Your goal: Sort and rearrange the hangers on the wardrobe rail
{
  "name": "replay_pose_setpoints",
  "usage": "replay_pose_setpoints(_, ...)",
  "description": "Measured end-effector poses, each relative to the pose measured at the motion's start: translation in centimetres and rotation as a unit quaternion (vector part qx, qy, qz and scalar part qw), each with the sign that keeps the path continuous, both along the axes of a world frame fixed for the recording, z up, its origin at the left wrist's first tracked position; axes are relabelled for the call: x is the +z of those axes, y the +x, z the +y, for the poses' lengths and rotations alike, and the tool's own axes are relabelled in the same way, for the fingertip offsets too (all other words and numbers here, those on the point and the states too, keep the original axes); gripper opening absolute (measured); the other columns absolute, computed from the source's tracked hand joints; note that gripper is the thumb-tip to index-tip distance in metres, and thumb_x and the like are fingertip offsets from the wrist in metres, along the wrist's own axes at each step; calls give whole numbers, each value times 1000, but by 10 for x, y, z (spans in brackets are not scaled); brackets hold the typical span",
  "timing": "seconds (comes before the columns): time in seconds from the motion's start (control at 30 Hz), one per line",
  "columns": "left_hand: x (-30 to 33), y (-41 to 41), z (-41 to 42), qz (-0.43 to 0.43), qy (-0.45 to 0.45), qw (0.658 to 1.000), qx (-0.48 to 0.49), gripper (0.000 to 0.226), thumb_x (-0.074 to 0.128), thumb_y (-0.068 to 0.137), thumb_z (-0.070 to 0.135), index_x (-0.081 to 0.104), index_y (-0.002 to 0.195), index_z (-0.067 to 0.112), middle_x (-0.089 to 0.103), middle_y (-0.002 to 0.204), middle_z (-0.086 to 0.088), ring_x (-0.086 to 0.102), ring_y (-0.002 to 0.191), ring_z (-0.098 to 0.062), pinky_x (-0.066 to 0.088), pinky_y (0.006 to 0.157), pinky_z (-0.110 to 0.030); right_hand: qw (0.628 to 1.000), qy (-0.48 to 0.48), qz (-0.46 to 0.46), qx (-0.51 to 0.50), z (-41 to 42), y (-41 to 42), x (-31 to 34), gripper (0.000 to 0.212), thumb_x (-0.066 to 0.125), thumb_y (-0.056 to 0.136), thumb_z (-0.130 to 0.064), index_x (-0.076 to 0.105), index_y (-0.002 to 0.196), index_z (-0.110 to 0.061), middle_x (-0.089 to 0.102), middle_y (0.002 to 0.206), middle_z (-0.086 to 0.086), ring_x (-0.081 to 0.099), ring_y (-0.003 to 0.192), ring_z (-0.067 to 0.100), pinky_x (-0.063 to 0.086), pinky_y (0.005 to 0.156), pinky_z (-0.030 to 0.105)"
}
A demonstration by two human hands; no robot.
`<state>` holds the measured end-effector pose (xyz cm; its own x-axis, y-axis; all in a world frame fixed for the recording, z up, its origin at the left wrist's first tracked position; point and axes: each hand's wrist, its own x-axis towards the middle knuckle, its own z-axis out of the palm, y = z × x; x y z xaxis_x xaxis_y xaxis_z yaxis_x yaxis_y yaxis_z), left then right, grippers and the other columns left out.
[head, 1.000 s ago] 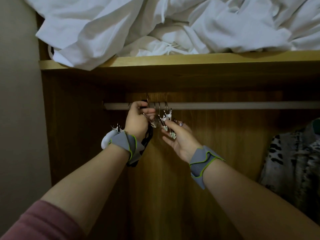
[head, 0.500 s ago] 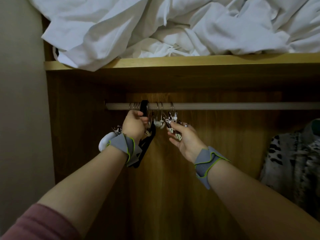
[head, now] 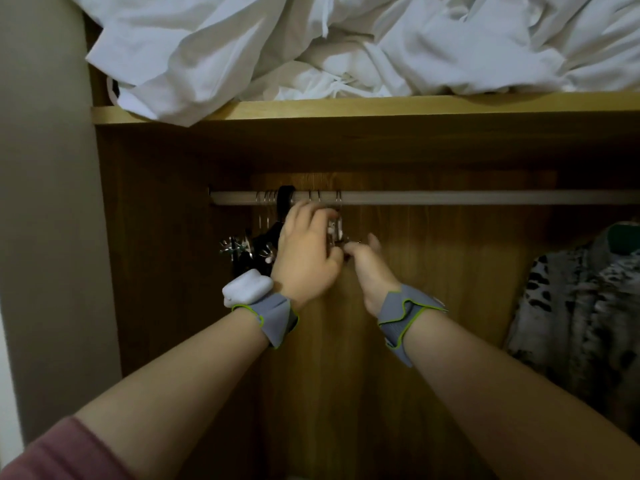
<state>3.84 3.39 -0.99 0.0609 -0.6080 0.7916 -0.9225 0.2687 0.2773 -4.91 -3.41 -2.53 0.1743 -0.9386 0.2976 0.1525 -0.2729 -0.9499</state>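
Wood: we note the wardrobe (head: 166, 237) is brown-grained, with a shelf (head: 381, 107) across the top.
Rail: a pale rail (head: 450, 197) runs level under the shelf, left to right.
Hangers: we count metal hooks bunched at the rail's left end; one clip hanger (head: 335, 223) hangs just right of a black hanger (head: 284, 202), and more clip hangers (head: 235, 245) hang left of that, their metal clips showing low.
Left hand: our left hand (head: 304, 251) is raised just under the rail, back of the hand toward the camera, fingers curled round the clip hanger's upper part. What the fingertips touch behind it we cannot tell.
Right hand: our right hand (head: 369, 265) sits just right of the left, touching it near the thumb; fingers curled in toward the hanger's lower clips. Whether it truly pinches a clip is hidden by the left hand.
Wrists: each wrist wears a grey band edged in green; the left band (head: 275, 318) carries a white pod (head: 246, 292), and we note the right band (head: 403, 315) too.
Shelf load: white sheets (head: 311, 46) are heaped on the shelf, one fold drooping over its front edge.
Right side: a spotted garment (head: 581, 306) hangs at the far right, well apart from the hangers.
Left side: a plain wall (head: 41, 202) borders the wardrobe.
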Motion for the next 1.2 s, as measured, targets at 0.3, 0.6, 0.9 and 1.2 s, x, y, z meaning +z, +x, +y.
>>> replay_pose_setpoints(0.3,-40,-123,-9,-176,8,977,-120,58,45,73,21,50,128,7,41,144,-12,20,144,-30,19,115,-44,826,-128,490,-246,14,-171,-50,45,45,91,-28,43,133,-13,35,146,11,27,137,30,24,113,39)
replay_pose_setpoints(0.6,-101,-311,-31,-142,115,928,-324,46,45,92,19,40,137,12,33,150,-4,15,145,-21,17,117,-36,692,-121,570,-426,71,-381,-90,46,32,86,-23,55,118,-1,40,142,27,33,135,43,29,111,51)
replay_pose_setpoints(0.9,-88,-462,-46,3,189,887,-420,52,39,99,18,22,146,5,34,150,-13,37,135,-25,27,109,-24,730,-137,498,-449,66,-466,-79,62,39,93,-7,10,148,-4,10,158,17,15,146,30,17,117,34)
replay_pose_setpoints(1.2,-83,-497,-80,133,251,844,-455,46,51,94,27,38,131,3,54,131,-17,55,118,-29,45,101,-41,780,-157,446,-410,52,-504,-81,69,41,90,6,10,150,-12,19,157,6,24,143,20,17,105,11)
